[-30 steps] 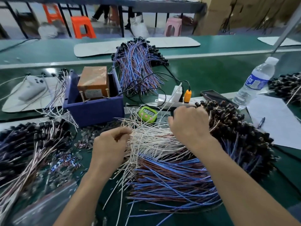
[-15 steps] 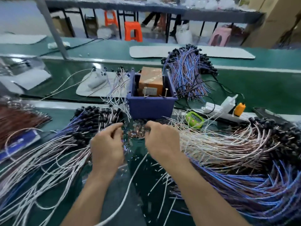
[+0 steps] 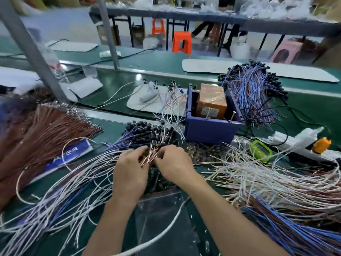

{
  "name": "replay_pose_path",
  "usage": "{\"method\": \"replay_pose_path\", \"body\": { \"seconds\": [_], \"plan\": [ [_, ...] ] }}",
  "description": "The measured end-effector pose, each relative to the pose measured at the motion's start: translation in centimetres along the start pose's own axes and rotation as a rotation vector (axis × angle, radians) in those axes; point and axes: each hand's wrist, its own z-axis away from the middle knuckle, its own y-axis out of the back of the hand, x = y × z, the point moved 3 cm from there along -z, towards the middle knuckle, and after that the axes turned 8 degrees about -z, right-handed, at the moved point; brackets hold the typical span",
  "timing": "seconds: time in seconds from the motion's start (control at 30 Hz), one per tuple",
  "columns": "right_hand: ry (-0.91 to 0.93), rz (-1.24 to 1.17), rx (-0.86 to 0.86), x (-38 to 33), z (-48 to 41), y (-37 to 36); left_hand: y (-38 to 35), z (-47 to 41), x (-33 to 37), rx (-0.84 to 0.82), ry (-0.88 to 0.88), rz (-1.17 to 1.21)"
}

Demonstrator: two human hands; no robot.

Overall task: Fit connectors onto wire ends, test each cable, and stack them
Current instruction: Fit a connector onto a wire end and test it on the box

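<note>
Brown wire bundle (image 3: 36,130) fans off the left edge of the table (image 3: 112,129), cut off. Near the front edge, the left hand (image 3: 129,174) pinches coppery wire ends (image 3: 150,157). The right hand (image 3: 175,167) curls onto the same ends, fingertips hidden. Connectors are too blurred to make out. Blue bin (image 3: 210,130) sits behind, to the right.

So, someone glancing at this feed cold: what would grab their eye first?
The left hand and right hand meet at the centre, pinching a small bunch of wire ends. Just behind them a blue box holds an orange-brown block, and a thick fan of brown wires fills the left side.
</note>
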Motion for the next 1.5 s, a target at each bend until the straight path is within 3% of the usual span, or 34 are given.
{"method": "replay_pose_path", "body": {
  "seconds": [0.17, 0.4, 0.57, 0.7, 0.8, 0.9, 1.07, 1.23, 1.5],
  "plan": [
    [0.032, 0.092, -0.068, 0.0, 0.6, -0.3, -0.3, -0.3, -1.6, 0.014, 0.009, 0.018],
    [-0.037, -0.303, 0.078, -1.0, 0.3, -0.3, -0.8, -1.5, -0.3, 0.006, -0.118, -0.103],
    [-0.072, -0.517, 0.098, 0.0, 1.4, 0.2, 0.5, -1.0, 0.2, 0.100, -0.022, 0.205],
    [-0.169, -1.093, -0.045, -0.1, 2.1, 0.7, 1.6, -0.6, 1.3, -0.007, -0.038, 0.507],
    [-0.231, -1.630, 0.059, 0.2, 3.0, 2.6, 1.6, -0.5, 2.3, -0.212, -0.077, 0.654],
    [-0.216, -1.878, 0.148, 1.9, 4.3, 4.5, 1.4, -0.3, 2.9, -0.429, -0.035, 0.866],
    [-0.230, -1.969, 0.236, 5.5, 6.2, 6.3, 1.2, -1.1, 2.5, -0.690, -0.146, 0.664],
    [-0.173, -2.087, 0.333, 7.4, 7.0, 7.0, 0.5, -2.6, 1.8, -0.627, -0.185, 0.402],
    [0.020, -2.230, 0.443, 10.9, 7.6, 12.4, 0.3, -3.3, 1.4, -0.621, -0.198, 0.540]
  ]
}}
